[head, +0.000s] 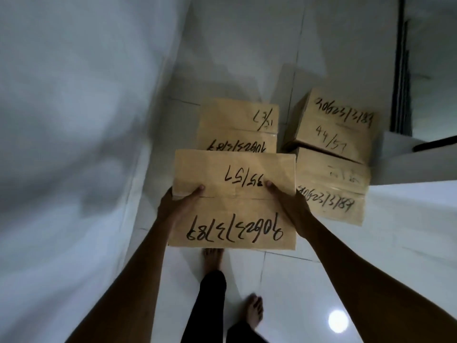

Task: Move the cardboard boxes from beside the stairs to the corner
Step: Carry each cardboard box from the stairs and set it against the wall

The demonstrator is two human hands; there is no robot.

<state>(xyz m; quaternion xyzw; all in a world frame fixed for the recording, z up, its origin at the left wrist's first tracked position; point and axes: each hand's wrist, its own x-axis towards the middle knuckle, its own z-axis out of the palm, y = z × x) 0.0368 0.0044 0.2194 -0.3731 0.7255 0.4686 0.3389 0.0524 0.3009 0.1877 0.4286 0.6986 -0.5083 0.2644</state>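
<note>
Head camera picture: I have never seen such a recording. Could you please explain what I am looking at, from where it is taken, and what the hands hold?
There is no machine here. A person wears a camera on the head, so you look down along their own arms at the floor.

The left hand and the right hand hold a cardboard box by its two sides, with the thumbs on top. Numbers are handwritten on it.

Ahead, on the white tiled floor, are three more boxes: a single box just past the held one, and to the right a tilted box resting on a lower box. The person's bare feet show below, and a white wall runs along the left.
</note>
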